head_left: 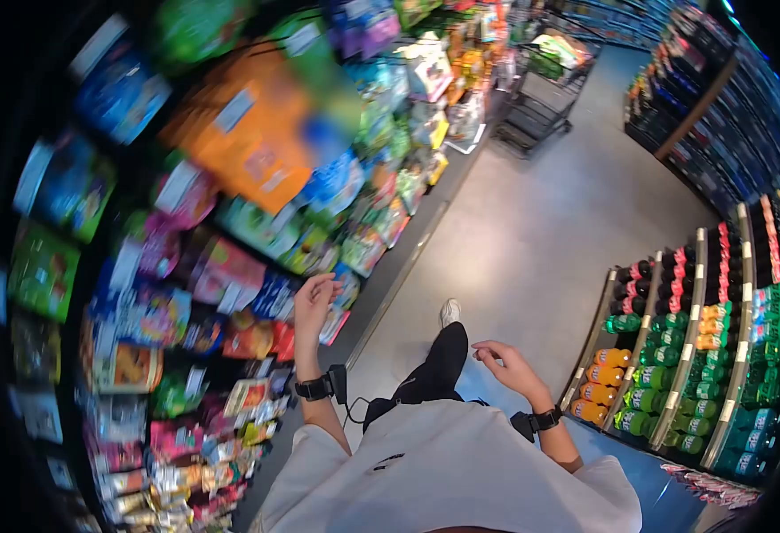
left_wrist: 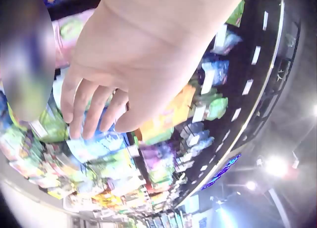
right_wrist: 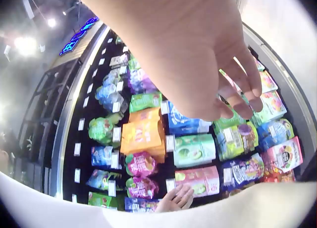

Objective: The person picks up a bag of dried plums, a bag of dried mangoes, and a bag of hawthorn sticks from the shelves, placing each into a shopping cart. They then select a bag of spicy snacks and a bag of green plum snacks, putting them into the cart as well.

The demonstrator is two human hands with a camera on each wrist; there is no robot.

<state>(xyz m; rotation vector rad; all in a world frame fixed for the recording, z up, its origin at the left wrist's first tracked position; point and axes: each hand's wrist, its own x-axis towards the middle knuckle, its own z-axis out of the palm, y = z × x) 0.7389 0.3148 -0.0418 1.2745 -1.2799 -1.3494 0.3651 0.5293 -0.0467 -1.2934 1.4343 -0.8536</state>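
One left hand (head_left: 314, 306), fingers (left_wrist: 93, 116) near coloured packets (head_left: 274, 296)

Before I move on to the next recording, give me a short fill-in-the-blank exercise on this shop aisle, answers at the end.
1. In the head view, the largest packets on the display are ____.
2. There, the right grip is farther from those packets than the ____ grip.
3. The bottles stand on the ____ side of the head view.
4. The wristbands on both arms are ____ in colour.

Missing words: orange; left; right; black.
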